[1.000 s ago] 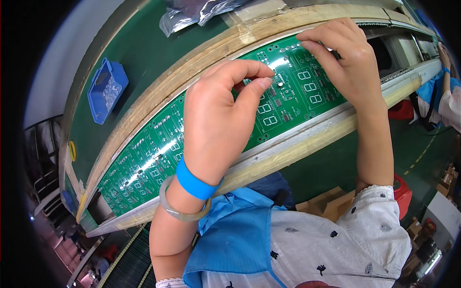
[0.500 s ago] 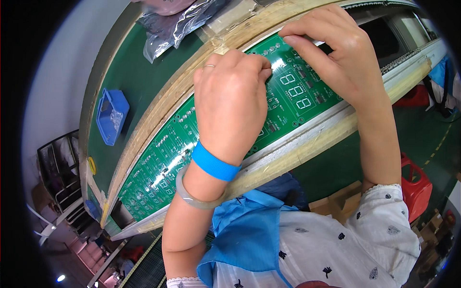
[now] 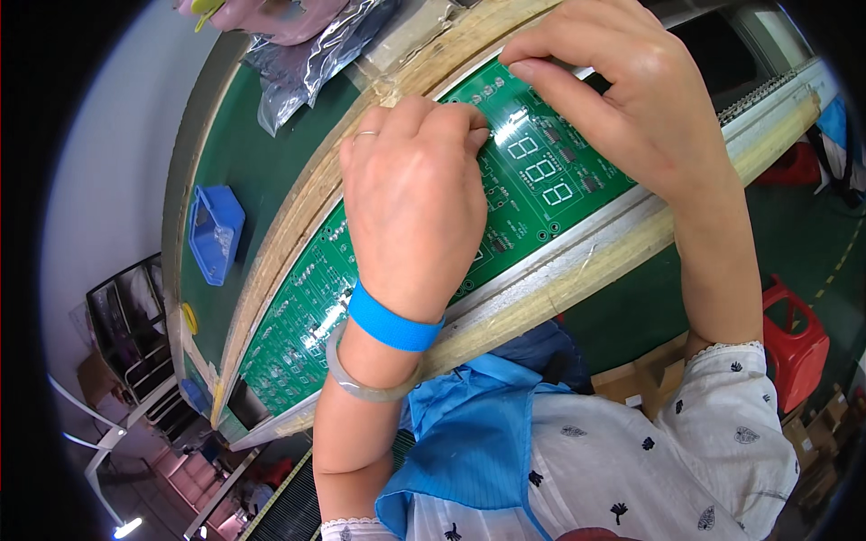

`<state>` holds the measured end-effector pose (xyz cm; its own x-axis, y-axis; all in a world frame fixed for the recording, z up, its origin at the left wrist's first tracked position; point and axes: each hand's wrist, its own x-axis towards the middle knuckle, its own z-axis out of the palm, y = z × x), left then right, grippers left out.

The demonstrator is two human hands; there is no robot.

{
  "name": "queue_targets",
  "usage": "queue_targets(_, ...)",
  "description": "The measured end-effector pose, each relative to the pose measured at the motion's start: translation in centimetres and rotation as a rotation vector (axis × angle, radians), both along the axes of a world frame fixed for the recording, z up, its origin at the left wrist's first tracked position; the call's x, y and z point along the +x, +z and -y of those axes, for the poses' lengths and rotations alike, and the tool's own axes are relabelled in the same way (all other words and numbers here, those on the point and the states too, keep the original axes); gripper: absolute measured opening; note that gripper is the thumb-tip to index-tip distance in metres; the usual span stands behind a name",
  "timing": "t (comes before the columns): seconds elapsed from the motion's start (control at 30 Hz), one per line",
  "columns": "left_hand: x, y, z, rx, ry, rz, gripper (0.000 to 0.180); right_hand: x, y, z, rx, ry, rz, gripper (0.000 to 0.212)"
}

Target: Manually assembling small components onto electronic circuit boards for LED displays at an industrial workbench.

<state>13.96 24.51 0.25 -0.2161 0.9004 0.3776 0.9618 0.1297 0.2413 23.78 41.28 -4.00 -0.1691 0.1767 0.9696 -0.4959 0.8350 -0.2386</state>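
Observation:
A long green circuit board [image 3: 541, 180] with white digit outlines lies in a rail on the bench. My left hand [image 3: 410, 198] rests over the board's middle, fingers curled, tips pressing the board near a bright glare spot. It wears a ring, a blue wrist strap [image 3: 390, 320] and a pale bangle [image 3: 365, 383]. My right hand [image 3: 631, 90] hovers at the board's far edge, thumb and forefinger pinched together; what they hold is too small to see.
More green boards [image 3: 289, 343] continue along the rail to the left. A blue plastic bin [image 3: 215, 233] sits on the green mat, silvery bags [image 3: 307, 54] at the back. A red stool [image 3: 794, 338] and cardboard boxes stand on the floor at right.
The view has shifted so both hands sit higher and larger. My left hand slid right along the board; my right hand stays pinched at the far edge.

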Motion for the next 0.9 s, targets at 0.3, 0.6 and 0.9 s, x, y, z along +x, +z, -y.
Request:
queue_targets(0.3, 0.3, 0.0, -0.2, 0.015, -0.002, -0.072, 0.003, 0.1, 0.0, -0.2, -0.004, 0.013, -0.001, 0.012)
queue_targets(0.6, -0.8, 0.7, 1.0, 0.08, -0.025, 0.085, 0.005, 3.0, 4.2, 1.2, -0.092, -0.3, 0.816, 0.013)
queue_targets(0.9, -15.3, 5.1, 13.5, 0.163, 0.495, 0.174, 0.014, 0.3, 6.1, 2.1, -0.094, -0.246, 0.816, 0.013)
